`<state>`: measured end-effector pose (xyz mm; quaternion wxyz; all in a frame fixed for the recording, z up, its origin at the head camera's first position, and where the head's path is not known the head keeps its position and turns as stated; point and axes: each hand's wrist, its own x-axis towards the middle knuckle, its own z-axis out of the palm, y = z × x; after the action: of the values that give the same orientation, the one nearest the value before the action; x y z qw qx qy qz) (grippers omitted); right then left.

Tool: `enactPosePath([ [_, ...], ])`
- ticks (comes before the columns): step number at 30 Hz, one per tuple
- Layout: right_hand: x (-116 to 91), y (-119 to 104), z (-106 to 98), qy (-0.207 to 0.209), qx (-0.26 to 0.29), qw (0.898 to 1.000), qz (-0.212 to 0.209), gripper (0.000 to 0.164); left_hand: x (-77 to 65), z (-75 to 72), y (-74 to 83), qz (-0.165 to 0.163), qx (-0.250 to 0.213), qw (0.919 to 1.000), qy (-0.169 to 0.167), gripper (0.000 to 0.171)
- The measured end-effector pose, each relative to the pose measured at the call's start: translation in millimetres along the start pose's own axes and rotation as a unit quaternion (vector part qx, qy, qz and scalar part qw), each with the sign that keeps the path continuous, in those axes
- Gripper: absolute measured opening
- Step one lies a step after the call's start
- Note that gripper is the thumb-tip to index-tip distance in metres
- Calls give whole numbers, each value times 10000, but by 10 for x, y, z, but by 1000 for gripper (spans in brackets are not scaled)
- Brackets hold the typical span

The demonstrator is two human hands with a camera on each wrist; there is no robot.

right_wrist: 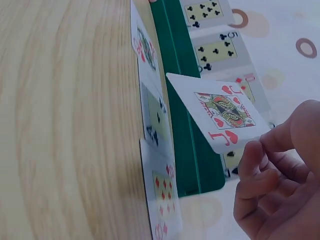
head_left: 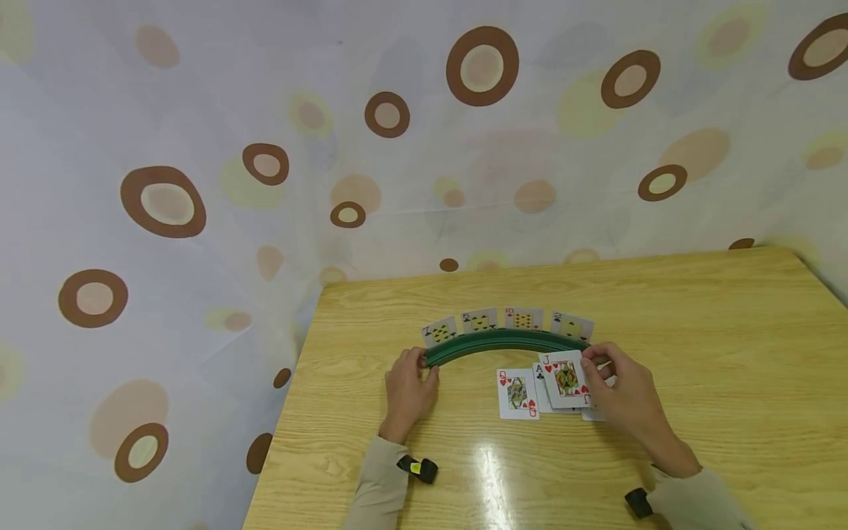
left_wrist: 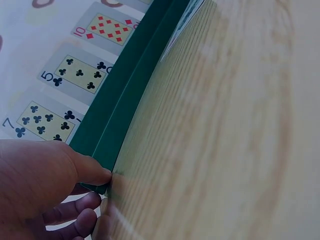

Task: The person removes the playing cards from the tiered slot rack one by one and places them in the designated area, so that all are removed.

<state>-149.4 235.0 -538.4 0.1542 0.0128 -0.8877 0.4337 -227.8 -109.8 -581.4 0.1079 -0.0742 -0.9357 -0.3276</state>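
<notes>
My right hand (head_left: 623,390) pinches a jack of hearts playing card (head_left: 563,379) by its right edge, raised above the table in front of the holder. With thumb and fingers, my left hand (head_left: 407,386) grips the left end of a curved green card holder (head_left: 503,339). Four cards stand in its slot: a seven of clubs (left_wrist: 46,122), a five of clubs (left_wrist: 75,72), a ten of diamonds (left_wrist: 105,27) and a two of spades (head_left: 573,327).
In front of the holder, a queen of hearts (head_left: 517,394) lies face up on the wooden table (head_left: 722,353). Beside it are a partly covered ace (head_left: 540,397) and a diamonds card (right_wrist: 162,195). A patterned wall covering (head_left: 424,162) rises behind and left.
</notes>
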Motion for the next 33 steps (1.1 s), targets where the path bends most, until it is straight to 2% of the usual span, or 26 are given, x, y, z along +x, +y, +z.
enactPosePath([
  [5, -48, 119, -127, -171, -277, 9985, 435, 18, 3, -13, 8, -5, -4, 10000, -32, 24],
  [13, -83, 341, -355, -519, -537, 9934, 870, 26, 2, -13, 27, -119, -47, 9998, -122, 25],
  [28, -60, 806, -650, -710, -893, 9863, 1193, 34, -25, -18, 19, -14, 0, 10000, -91, 25],
  [33, -13, 861, -749, -832, -881, 9806, 1540, 41, -14, -18, 19, 25, 21, 10000, -64, 24],
])
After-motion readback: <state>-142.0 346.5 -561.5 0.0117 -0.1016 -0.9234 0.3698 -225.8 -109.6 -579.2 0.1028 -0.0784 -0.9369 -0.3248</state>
